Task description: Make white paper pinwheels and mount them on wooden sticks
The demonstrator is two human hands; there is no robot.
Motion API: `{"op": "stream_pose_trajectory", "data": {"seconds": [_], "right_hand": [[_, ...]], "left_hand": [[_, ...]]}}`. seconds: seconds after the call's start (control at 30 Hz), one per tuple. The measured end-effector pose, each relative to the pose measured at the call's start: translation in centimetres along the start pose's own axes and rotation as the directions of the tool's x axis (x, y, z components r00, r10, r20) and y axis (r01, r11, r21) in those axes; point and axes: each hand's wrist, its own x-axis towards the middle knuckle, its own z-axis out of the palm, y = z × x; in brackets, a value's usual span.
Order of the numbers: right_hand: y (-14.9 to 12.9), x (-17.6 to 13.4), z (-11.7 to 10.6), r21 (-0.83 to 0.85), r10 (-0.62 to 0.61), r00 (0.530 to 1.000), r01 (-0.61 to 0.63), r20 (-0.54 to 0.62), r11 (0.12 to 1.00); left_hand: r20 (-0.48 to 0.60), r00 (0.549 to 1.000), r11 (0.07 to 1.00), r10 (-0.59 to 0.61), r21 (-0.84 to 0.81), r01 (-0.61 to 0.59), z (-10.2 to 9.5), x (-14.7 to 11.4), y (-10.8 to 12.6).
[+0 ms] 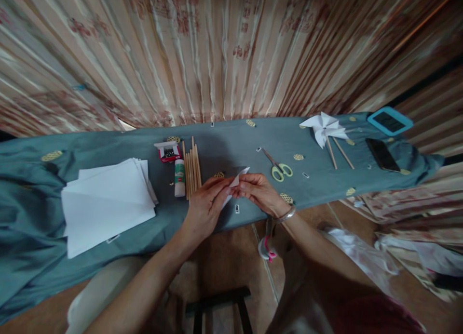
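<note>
A: so where was the white paper (241, 175) held?

B: Over the grey-green cloth (231, 141), between both hands. It was pinched by the left hand (208, 201) on one side and the right hand (259, 193) on the other, fingertips closed on it.

A: tricky stuff?

B: Tbh it was reckoned feather-light, kinda crisp, easily creased or torn, so best gripped lightly by its edges.

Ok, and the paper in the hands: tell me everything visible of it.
The white paper shows as a narrow, slanting sliver, its pointed far end tipped toward the right. The left hand and right hand hold it in their fingers over the teal cloth. They hide much of it, so its full shape cannot be told.
</note>
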Motion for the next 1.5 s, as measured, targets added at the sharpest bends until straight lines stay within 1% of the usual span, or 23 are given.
{"op": "stream_pose_trajectory", "data": {"seconds": [0.2,0.3,0.43,0.57,0.73,0.83,1.0,1.1,1.17,1.3,1.5], "right_hand": [[-0.2,-0.2,0.1,0.013,0.009,1.0,-0.009,0.016,1.0],[-0.2,-0.1,0.1,-0.025,0.003,1.0,-0.003,0.008,1.0],[-0.2,0.0,0.1,-0.081,-0.023,1.0,0.021,-0.02,0.997],[-0.1,0.0,0.2,-0.133,-0.052,0.998,0.046,-0.047,0.99],[0.1,-0.1,0.0,-0.14,-0.059,0.998,0.053,-0.034,0.989],[0.0,-0.1,0.0,-0.113,-0.053,0.998,0.049,-0.029,0.992],[-0.3,-0.2,0.3,0.033,-0.01,1.0,0.01,-0.013,0.999],[-0.3,-0.2,0.4,0.089,0.024,0.999,-0.021,-0.023,0.996],[-0.3,-0.2,0.4,0.103,0.038,0.999,-0.035,-0.027,0.994],[0.1,0.0,0.4,0.12,0.046,0.998,-0.041,-0.037,0.992],[0.9,0.1,0.4,0.165,0.038,0.997,-0.027,-0.063,0.986]], "left_hand": [[-0.008,1.0,0.999,0.026,-0.022,-0.026,0.1,0.1,0.0],[-0.008,0.999,0.999,0.039,-0.009,-0.039,0.1,0.1,0.1],[0.02,0.998,0.997,0.067,0.045,-0.068,0.0,0.0,0.1],[0.012,0.996,0.994,0.089,0.068,-0.089,0.0,0.0,0.0],[0.005,0.995,0.993,0.103,0.065,-0.104,0.0,0.1,0.0],[0.004,0.992,0.988,0.129,0.083,-0.129,0.0,0.1,0.1],[-0.01,0.973,0.956,0.231,0.19,-0.225,0.2,0.0,-0.1],[-0.018,0.964,0.938,0.265,0.235,-0.253,0.3,-0.2,-0.2],[-0.015,0.969,0.944,0.247,0.229,-0.237,0.3,-0.3,-0.2],[-0.008,0.982,0.969,0.188,0.165,-0.184,0.2,-0.3,0.0],[-0.023,0.988,0.984,0.151,0.101,-0.148,0.1,-0.2,0.1]]}}
